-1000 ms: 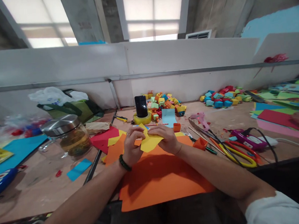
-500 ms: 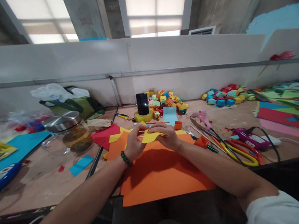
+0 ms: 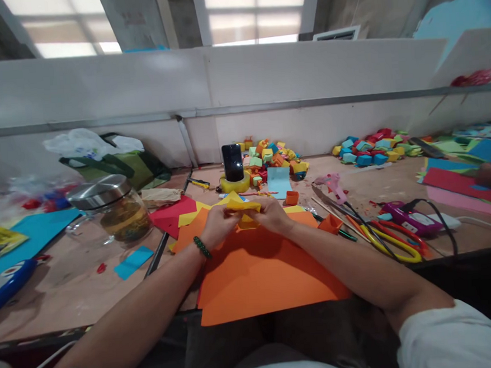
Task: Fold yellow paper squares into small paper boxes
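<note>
Both the left hand (image 3: 217,224) and the right hand (image 3: 273,214) have a closed grip on a partly folded yellow paper piece (image 3: 242,208), held just above the orange sheet (image 3: 264,275) on the table (image 3: 67,286). It looks light, thin and easily creased, best pinched at its folded edges.

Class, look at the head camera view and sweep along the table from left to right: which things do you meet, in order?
Blue paper sheet → glass jar → left hand → yellow paper held in both hands → right hand → glue gun → scissors → purple tool → pink paper sheet.
</note>
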A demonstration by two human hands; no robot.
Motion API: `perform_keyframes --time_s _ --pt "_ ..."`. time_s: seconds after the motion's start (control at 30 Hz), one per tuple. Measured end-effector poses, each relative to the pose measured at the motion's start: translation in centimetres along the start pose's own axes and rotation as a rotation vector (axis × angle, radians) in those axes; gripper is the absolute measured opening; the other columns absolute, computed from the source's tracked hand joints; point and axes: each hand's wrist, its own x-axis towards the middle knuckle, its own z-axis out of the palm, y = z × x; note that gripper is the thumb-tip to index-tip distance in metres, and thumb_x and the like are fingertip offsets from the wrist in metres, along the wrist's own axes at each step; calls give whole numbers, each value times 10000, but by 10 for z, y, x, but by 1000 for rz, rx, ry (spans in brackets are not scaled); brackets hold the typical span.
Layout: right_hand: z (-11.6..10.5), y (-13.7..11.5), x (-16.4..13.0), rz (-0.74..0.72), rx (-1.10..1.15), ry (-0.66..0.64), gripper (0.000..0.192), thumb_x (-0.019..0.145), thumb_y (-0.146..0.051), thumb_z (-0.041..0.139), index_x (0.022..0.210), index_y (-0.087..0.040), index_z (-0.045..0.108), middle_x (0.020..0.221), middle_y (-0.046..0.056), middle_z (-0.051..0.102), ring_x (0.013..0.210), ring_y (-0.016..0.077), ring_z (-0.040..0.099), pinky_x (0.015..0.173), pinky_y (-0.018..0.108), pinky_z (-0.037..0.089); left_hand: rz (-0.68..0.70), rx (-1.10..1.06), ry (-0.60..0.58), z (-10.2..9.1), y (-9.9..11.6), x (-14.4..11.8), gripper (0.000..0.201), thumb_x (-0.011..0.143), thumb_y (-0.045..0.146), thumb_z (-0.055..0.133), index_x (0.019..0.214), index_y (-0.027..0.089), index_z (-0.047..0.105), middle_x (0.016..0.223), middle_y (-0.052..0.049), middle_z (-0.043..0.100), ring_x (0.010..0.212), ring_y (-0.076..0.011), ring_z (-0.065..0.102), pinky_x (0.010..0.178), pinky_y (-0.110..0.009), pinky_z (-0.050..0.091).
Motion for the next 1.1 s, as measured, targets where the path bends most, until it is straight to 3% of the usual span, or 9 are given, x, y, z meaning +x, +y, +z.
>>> perform_keyframes --time_s 0.13,0.23,0.4,0.5,0.77,0.97,1.1 --pt "-1 4 3 136 6 -67 114 775 -214 586 794 -182 693 792 -3 688 825 194 637 724 263 497 -148 55 -49 -1 -3 2 161 642 267 573 596 149 673 550 -5 639 513 -130 550 481 -210 424" --pt "-7 5 5 214 -44 -94 216 688 -191 615 890 -171 689 824 11 683 789 178 605 701 257 470 -200 142 -4 -2 -5 4 199 655 266 522 558 135 637 512 -12 604 488 -125 527 465 -208 396" --pt "-18 5 8 404 40 -114 253 661 -149 502 844 -154 677 514 -46 521 500 113 484 513 218 360 -86 261 37 -3 -8 3 240 682 304 487 562 139 613 497 18 519 513 -122 477 472 -209 349" --pt "-18 5 10 477 162 -134 234 668 -161 475 810 -157 662 475 -59 488 434 95 435 463 208 321 -25 310 23 -3 -10 2 260 697 333 481 588 143 620 533 18 531 558 -130 489 500 -212 357" --pt "-14 5 8 355 -33 -100 78 672 -205 534 617 -165 574 531 -60 442 513 80 369 497 211 259 40 372 -39 -2 -14 4 223 701 284 463 618 157 625 586 2 565 668 -164 550 643 -251 443" --pt "-13 2 6 285 -46 -51 146 686 -205 514 735 -164 645 560 -48 471 532 95 382 521 224 274 113 384 0 -2 -16 4 180 709 232 481 658 167 641 716 -15 632 715 -165 586 724 -274 484" --pt "-12 8 6 282 4 -4 230 683 -213 488 788 -167 688 586 -35 507 545 103 403 531 227 295 119 269 -55 1 -16 3 233 735 224 474 826 166 680 840 -32 685 834 -184 629 822 -298 496"
